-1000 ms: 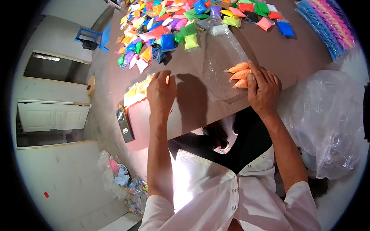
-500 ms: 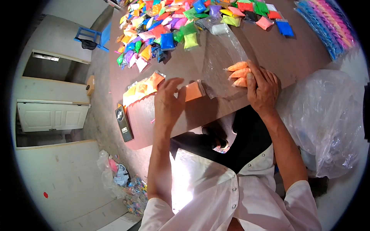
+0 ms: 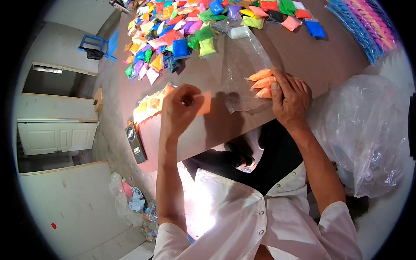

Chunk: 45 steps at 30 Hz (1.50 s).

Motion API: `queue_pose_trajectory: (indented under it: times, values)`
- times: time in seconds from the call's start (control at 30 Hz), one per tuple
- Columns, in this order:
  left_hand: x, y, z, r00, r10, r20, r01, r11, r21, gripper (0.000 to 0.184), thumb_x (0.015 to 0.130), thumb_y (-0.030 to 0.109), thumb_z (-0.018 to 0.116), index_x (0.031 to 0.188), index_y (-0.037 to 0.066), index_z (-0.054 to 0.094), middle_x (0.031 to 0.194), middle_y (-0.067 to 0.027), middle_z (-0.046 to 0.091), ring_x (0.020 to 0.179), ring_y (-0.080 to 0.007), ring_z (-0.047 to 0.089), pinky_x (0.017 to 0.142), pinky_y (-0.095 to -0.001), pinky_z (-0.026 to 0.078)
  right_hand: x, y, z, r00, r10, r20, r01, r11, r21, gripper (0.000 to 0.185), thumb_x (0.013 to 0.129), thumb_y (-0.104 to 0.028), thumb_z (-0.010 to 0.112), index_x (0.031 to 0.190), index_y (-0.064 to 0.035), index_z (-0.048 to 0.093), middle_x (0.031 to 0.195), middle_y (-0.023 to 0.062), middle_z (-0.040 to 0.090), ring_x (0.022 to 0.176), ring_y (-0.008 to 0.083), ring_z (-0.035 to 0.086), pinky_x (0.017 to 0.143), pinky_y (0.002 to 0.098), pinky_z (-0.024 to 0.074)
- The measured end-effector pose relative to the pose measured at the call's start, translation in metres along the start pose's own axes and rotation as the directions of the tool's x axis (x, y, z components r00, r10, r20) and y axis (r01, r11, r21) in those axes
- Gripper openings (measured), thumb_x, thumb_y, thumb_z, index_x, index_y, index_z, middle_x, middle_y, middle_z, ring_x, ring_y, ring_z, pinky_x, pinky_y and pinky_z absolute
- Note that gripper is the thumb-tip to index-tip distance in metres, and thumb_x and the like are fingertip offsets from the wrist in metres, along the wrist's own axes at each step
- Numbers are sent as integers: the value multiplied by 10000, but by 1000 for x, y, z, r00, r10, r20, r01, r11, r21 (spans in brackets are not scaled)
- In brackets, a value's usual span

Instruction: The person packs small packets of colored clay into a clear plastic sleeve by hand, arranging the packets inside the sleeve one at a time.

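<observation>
My left hand [image 3: 180,110] is closed on a small flat orange packet [image 3: 205,103], which sticks out past the fingertips above the table. My right hand [image 3: 291,99] is wrapped over several plump orange packets [image 3: 262,83] near the table edge, their ends poking out to the left. Beside those packets a clear plastic bag [image 3: 236,71] lies spread on the table. Just left of my left hand is a row of orange packets [image 3: 149,106], partly hidden by the hand.
A heap of colourful packets [image 3: 173,30] covers the table's far side. Blue and pink packs [image 3: 366,28] lie at far right, above a large clear plastic bag [image 3: 359,130]. A dark box-shaped object [image 3: 136,143] rests at the table's left corner. A blue chair [image 3: 97,45] stands beyond.
My left hand has closed on the orange packet that lay on the table and carried it up and left. My right hand still holds its packets. The whole view has shifted slightly.
</observation>
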<state>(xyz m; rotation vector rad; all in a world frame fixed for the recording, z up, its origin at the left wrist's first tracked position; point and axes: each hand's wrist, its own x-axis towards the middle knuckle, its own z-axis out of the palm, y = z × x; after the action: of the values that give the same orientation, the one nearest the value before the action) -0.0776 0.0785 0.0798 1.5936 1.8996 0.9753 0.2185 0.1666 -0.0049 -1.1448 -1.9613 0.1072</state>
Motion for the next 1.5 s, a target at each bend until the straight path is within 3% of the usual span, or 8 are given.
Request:
queue_pose_trajectory:
  times: [0.07,0.2,0.47,0.67,0.83,0.97,1.33,1.5]
  values:
    - [9,9,-5,989,-143,-28,135,969,-206,127,948,58,749,1069,33,719,848,1,701,748,-57,647,653,-225,525,0,-1,-1,1000,0,5,0,1000,0,382,1084,-319,538,1366,-121,704,1237,102,759,1138,285,701,1061,440,451]
    - [30,17,33,989,-59,-138,-5,906,-423,211,975,76,746,1172,16,700,981,-55,745,821,-110,718,676,-259,575,0,-1,-2,999,14,42,-13,1000,-9,389,1092,-323,529,1375,-113,693,1248,110,756,1165,289,697,1074,458,442]
    - [56,6,112,995,-94,26,91,802,-590,218,1015,100,717,1218,19,712,1052,-59,751,909,-118,716,741,-257,585,6,-1,-7,997,44,63,-47,998,49,402,1072,-294,565,1403,-86,657,1255,141,745,1158,315,700,1077,501,431]
    - [55,7,116,997,71,-19,-74,965,-254,189,1016,137,730,1139,-6,751,916,-39,752,817,-81,684,704,-262,556,35,-3,-5,989,93,119,-116,971,210,451,1025,-246,603,1420,-29,618,1130,184,747,1039,362,713,989,498,477]
    - [56,6,117,950,284,-128,-289,957,-23,119,969,75,739,1050,-5,774,876,-133,759,759,-213,730,692,-342,559,38,2,5,991,21,132,-57,960,275,444,1013,-223,612,1411,-26,630,1051,187,747,959,374,713,950,485,502]
    - [42,3,107,944,307,-122,-310,951,-11,125,951,59,739,1059,7,774,902,-164,757,769,-284,738,705,-354,566,32,-13,-3,971,53,234,-126,943,307,441,1007,-223,627,1402,-26,638,1095,189,754,978,362,721,953,484,505]
    - [11,9,93,950,295,-106,-290,955,60,113,949,16,707,1053,12,750,1037,-183,757,873,-368,745,761,-394,592,12,-26,8,989,-95,115,60,960,273,423,1019,-216,624,1420,-83,649,1253,141,757,1159,323,716,1033,476,473]
    - [4,14,79,958,262,-114,-255,964,72,164,951,31,718,1112,14,746,1067,-176,758,863,-334,750,753,-390,592,13,-29,5,983,-36,179,-14,962,273,424,1012,-211,622,1417,-90,656,1228,144,757,1132,328,713,1035,481,467]
